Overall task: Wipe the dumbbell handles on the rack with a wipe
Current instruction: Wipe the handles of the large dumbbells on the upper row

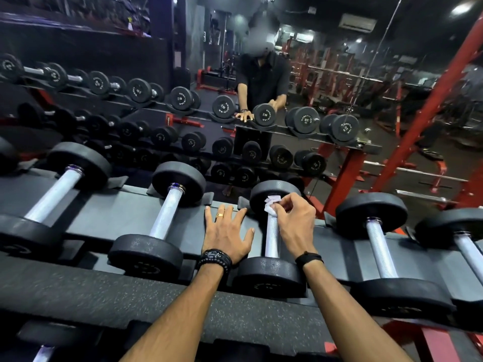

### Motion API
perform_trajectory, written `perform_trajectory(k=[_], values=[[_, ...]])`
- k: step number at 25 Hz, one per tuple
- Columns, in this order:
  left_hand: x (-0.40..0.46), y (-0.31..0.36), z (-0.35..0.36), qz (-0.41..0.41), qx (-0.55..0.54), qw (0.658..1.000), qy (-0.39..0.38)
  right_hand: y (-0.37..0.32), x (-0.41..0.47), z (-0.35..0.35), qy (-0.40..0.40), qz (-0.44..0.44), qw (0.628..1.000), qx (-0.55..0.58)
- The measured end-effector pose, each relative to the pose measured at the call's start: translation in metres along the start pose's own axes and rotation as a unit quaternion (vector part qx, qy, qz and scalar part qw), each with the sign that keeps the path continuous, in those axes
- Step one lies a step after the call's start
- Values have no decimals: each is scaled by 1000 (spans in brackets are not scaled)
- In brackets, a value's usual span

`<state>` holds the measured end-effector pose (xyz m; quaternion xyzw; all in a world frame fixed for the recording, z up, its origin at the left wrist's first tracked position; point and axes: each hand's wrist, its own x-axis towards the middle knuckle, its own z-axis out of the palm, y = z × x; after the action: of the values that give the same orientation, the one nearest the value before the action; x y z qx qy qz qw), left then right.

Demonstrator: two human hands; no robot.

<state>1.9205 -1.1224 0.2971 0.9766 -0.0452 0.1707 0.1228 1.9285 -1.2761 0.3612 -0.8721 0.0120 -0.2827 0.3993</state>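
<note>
I see a knurled steel dumbbell handle (272,237) between pebbled black rubber heads at frame centre, my right hand (295,223) pinching a crumpled white wipe (270,203) at its far end, left hand (226,235) spread flat on the rack shelf (109,218) just beside
</note>
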Motion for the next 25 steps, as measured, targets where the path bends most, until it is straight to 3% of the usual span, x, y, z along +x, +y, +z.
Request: perform_trajectory(k=[5, 6, 8, 10, 14, 17, 20, 25], values=[[1, 1, 2, -2, 0, 1000, 4, 14, -2, 0, 76, 160, 981, 82], [0, 1, 2, -2, 2, 1000, 6, 19, -1, 4, 66, 210, 967, 132], [0, 2, 1, -1, -1, 1000, 3, 23, -2, 9, 20, 319, 903, 287], [0, 1, 1, -1, 1, 1000, 3, 24, 1, 13, -9, 379, 859, 344], [0, 1, 0, 2, -5, 1000, 2, 17, 8, 10, -45, 404, 863, 301], [1, 1, 0, 1, -7, 1000, 4, 6, 1, 1, -47, 362, 886, 286], [1, 1, 2, 3, 3, 1000, 6, -10, -2, -4, -155, 306, 894, 289], [1, 0, 2, 3, 5, 1000, 2, -14, 14, -25, -274, 391, 818, 322]])
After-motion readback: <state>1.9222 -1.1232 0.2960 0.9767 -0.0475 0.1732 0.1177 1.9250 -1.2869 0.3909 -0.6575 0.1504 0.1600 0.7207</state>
